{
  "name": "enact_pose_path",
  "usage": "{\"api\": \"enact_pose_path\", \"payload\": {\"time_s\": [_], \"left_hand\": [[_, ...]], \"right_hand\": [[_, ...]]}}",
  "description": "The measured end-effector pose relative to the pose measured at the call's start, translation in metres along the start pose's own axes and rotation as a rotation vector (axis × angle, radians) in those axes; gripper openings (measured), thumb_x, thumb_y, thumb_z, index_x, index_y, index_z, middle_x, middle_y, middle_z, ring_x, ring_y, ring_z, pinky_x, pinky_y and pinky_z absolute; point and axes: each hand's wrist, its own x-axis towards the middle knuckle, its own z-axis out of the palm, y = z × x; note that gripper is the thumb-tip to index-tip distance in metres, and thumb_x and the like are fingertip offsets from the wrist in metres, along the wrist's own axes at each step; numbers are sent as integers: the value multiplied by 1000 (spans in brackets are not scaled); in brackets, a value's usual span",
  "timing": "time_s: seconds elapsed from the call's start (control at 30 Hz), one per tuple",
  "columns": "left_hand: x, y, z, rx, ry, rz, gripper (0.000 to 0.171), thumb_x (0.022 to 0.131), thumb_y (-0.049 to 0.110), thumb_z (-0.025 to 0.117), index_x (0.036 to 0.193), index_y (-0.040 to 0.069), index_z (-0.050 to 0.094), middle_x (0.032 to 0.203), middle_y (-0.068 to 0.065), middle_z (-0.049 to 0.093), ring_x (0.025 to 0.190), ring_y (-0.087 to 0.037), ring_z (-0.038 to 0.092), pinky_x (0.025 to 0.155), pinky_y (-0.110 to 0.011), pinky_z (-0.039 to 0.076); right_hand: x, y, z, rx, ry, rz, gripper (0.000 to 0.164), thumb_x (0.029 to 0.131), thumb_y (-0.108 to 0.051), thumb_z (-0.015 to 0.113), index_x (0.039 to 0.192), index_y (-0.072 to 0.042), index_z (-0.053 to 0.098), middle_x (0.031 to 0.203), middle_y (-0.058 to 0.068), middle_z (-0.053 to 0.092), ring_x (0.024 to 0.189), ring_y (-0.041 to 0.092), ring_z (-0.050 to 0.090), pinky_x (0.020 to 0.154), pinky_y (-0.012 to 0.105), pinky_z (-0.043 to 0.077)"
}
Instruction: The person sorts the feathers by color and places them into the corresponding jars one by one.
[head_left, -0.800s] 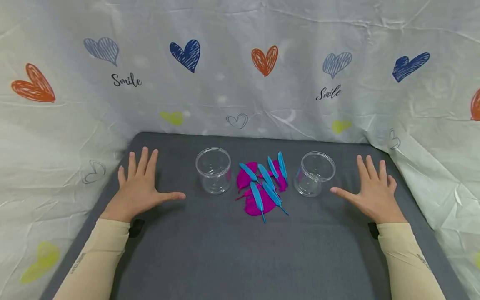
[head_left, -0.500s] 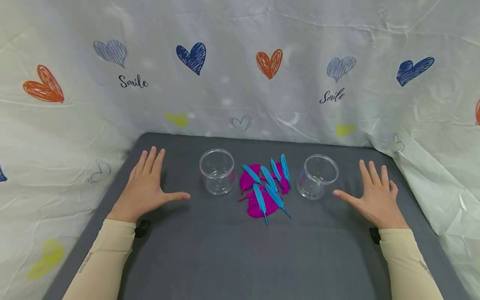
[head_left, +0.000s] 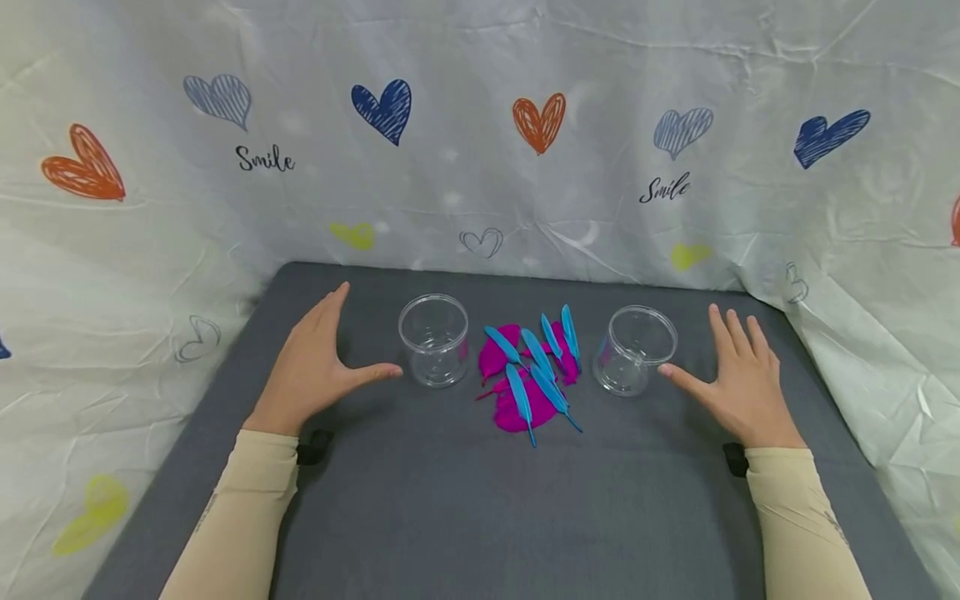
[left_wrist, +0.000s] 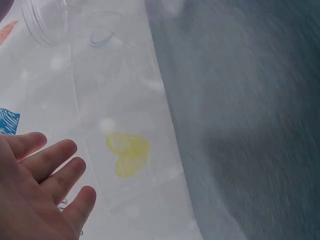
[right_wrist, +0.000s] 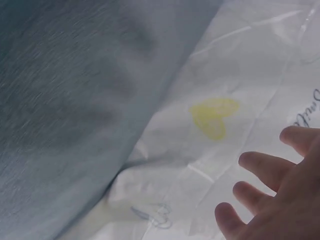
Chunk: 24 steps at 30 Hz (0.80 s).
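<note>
Two clear round plastic jars without lids stand upright on the grey table. The left jar [head_left: 433, 367] has my left hand [head_left: 311, 367] beside it, thumb pointing at its side and fingers straight. My right hand [head_left: 738, 383] is just right of the right jar [head_left: 622, 375], its thumb tip overlapping the jar's edge in the head view. Both hands hold nothing. Between the jars lie several blue feathers [head_left: 517, 396] on top of magenta feathers [head_left: 502, 417]. In the left wrist view the rim of a clear jar [left_wrist: 42, 22] shows at the top left.
A grey cloth covers the table [head_left: 480, 517]. Behind it and along both sides hangs a white curtain [head_left: 450, 50] printed with hearts and the word Smile. Dark wrist cameras [head_left: 313, 447] sit under both wrists.
My left hand has moved right, toward the left jar, and turned more edge-on. The right hand has come slightly left, closer to the right jar. Jars and feathers stay put.
</note>
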Motion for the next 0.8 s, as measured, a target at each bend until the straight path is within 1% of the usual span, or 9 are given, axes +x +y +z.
{"api": "enact_pose_path", "payload": {"time_s": [0.1, 0.27, 0.4, 0.5, 0.63, 0.8], "left_hand": [[4, 9, 4, -38, -4, -10, 141, 68, 82, 87, 175, 31, 10, 181, -2, 25, 163, -40, 33, 125, -71, 32], [10, 23, 12, -122, -33, -31, 141, 67, 81, 88, 174, 37, 7, 179, 2, 28, 163, -35, 33, 124, -71, 34], [16, 31, 23, -202, -64, -35, 141, 66, 79, 90, 173, 40, 7, 179, 6, 28, 165, -31, 31, 125, -70, 33], [19, 37, 33, -259, -90, -37, 142, 65, 75, 94, 173, 40, 8, 179, 8, 29, 166, -29, 29, 127, -69, 33], [23, 43, 44, -337, -108, -42, 143, 65, 69, 98, 173, 40, 10, 177, 9, 32, 165, -26, 30, 127, -67, 34], [26, 46, 55, -417, -110, -58, 143, 64, 67, 99, 173, 41, 10, 176, 12, 34, 163, -24, 34, 125, -65, 38]], "right_hand": [[1, -7, -1, 19, 10, -17, 119, 91, -73, 71, 176, -21, 6, 181, 25, 13, 168, 50, 1, 120, 84, 12], [0, -21, -3, 57, 36, -30, 118, 91, -72, 72, 175, -23, 5, 182, 21, 12, 169, 47, 0, 123, 83, 8], [0, -37, -7, 82, 71, -49, 118, 91, -71, 73, 176, -22, 8, 181, 20, 14, 169, 47, 3, 124, 81, 5], [0, -54, -11, 85, 89, -77, 118, 90, -70, 74, 175, -21, 10, 181, 19, 17, 168, 46, 5, 125, 79, 5], [-2, -81, -12, 83, 109, -142, 115, 89, -68, 77, 175, -23, 15, 181, 15, 21, 168, 42, 8, 125, 77, 9], [-6, -114, -4, 87, 160, -280, 113, 85, -62, 83, 174, -22, 25, 179, 14, 29, 167, 41, 14, 124, 76, 14]]}}
